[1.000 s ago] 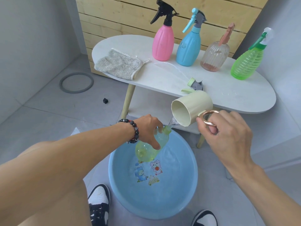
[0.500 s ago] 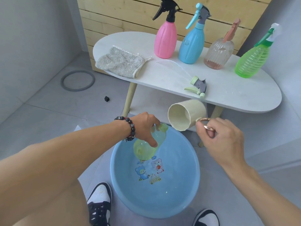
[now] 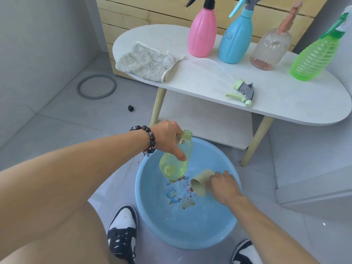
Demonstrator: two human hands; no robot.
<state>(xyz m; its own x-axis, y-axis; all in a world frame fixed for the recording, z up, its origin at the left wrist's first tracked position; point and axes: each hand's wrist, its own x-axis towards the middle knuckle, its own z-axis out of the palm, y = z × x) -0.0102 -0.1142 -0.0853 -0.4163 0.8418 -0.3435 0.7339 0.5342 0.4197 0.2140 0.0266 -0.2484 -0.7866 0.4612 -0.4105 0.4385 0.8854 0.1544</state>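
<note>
Two hands work over the basin on the floor. The left hand has its fingers and thumb curled round the shoulder of the bottle, just under the open neck, with the forefinger laid down along the body. The bottle hangs tilted above the water, neck up and away from the person, base low. Whether the base touches the water cannot be told. The right hand is closed over the cup, which lies on its side in the water with its mouth turned to the left. The handle is hidden under that hand, so the exact grip on it cannot be made out.

The bottle looks like thin, see-through plastic: light when empty, heavier as it fills, and likely to dent if squeezed at the belly. Being wet, it will probably be slippery. The shoulder beneath the neck is the stiffest place and seems the right spot to hold it, as it leaves the mouth free. The cup looks rigid and should bear a firm grip. Once full it will pull on the wrist, so the handle is the best hold for tipping. The bottle's mouth is narrow, so a slow pour would suit. Its spray head lies on the table, well apart.
</note>
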